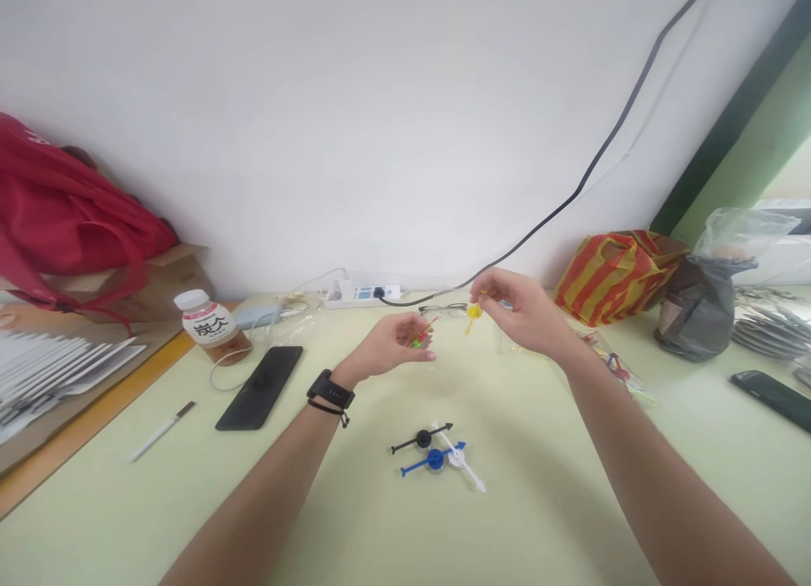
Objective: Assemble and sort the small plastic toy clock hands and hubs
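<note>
Beyond forearms (266,485), pinches yellow spinner (474,311) in right hand (519,310), loosely curls left hand (380,346) round red-and-green pieces (419,342), might drop one by slackening.

passable: between white spinner (457,460) and right forearm (624,451) | blocking left: phone (259,389)

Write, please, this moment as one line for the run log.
left hand: holds red and green parts | right hand: holds yellow arrow | table: black arrow, blue arrow, white arrow lie close together
</note>
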### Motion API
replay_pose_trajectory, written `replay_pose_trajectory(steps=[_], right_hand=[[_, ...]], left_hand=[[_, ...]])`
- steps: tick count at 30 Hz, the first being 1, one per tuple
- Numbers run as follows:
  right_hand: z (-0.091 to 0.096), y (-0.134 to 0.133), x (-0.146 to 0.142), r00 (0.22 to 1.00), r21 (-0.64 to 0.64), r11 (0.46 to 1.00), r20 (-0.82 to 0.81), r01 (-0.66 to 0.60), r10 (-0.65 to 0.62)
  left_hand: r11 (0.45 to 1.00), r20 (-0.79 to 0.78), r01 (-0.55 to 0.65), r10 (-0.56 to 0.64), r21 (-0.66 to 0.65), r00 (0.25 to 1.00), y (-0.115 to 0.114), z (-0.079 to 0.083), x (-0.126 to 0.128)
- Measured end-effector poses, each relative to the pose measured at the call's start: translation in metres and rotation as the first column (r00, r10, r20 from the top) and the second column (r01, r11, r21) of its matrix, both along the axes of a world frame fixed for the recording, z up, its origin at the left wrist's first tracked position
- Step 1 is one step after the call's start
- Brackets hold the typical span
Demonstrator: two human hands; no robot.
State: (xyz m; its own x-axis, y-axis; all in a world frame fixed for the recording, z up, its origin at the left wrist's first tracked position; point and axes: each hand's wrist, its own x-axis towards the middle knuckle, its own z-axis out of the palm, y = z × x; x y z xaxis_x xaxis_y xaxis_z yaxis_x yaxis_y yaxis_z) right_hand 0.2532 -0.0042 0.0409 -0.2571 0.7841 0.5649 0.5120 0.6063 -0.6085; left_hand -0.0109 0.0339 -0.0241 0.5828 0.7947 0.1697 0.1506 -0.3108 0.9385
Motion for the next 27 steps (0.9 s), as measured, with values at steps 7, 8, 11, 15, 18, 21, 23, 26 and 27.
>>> replay_pose_trajectory(steps=[7, 8, 11, 15, 18, 21, 23, 26, 27], right_hand=[[-0.0012, 0.0006, 0.0027, 0.997, 0.022, 0.999, 0.072, 0.025, -0.027], [-0.0012, 0.0001, 0.0033, 0.996, 0.021, 0.999, 0.075, 0.036, -0.037], [-0.0005, -0.0021, 0.0045, 0.996, 0.008, 0.998, 0.067, 0.054, -0.055], [0.0007, -0.0034, 0.0037, 0.998, -0.002, 1.0, 0.057, 0.022, -0.022], [0.0002, -0.0027, 0.0022, 0.996, 0.046, 0.998, 0.083, 0.041, -0.045], [-0.0012, -0.0023, 0.0009, 0.989, 0.104, 0.992, 0.122, 0.076, -0.089], [-0.0022, -0.0022, 0.0002, 0.984, 0.121, 0.99, 0.151, 0.078, -0.096], [-0.0035, -0.0016, -0.0005, 0.979, 0.126, 0.989, 0.176, 0.082, -0.103], [-0.0039, -0.0013, -0.0007, 0.978, 0.124, 0.989, 0.18, 0.083, -0.105]], left_hand=[[1.0, 0.0, -0.007, 0.007, 0.011, 1.0, 0.0019, -0.0015, -0.0008], [1.0, 0.002, -0.01, 0.01, 0.011, 1.0, 0.0021, -0.0014, -0.0011], [1.0, -0.001, -0.012, 0.012, 0.013, 1.0, 0.0022, -0.0003, -0.0017], [0.999, -0.019, -0.009, 0.01, 0.049, 1.0, 0.0022, 0.0022, -0.0021], [0.991, -0.056, -0.02, 0.027, 0.132, 0.998, 0.0021, 0.0038, -0.0019], [0.975, -0.088, -0.041, 0.061, 0.218, 0.994, 0.0008, 0.0049, -0.0009], [0.97, -0.103, -0.045, 0.071, 0.239, 0.992, -0.0007, 0.005, 0.0001], [0.971, -0.128, -0.04, 0.071, 0.236, 0.989, -0.0024, 0.0032, 0.0014], [0.973, -0.135, -0.038, 0.071, 0.229, 0.988, -0.0025, 0.0017, 0.0016]])
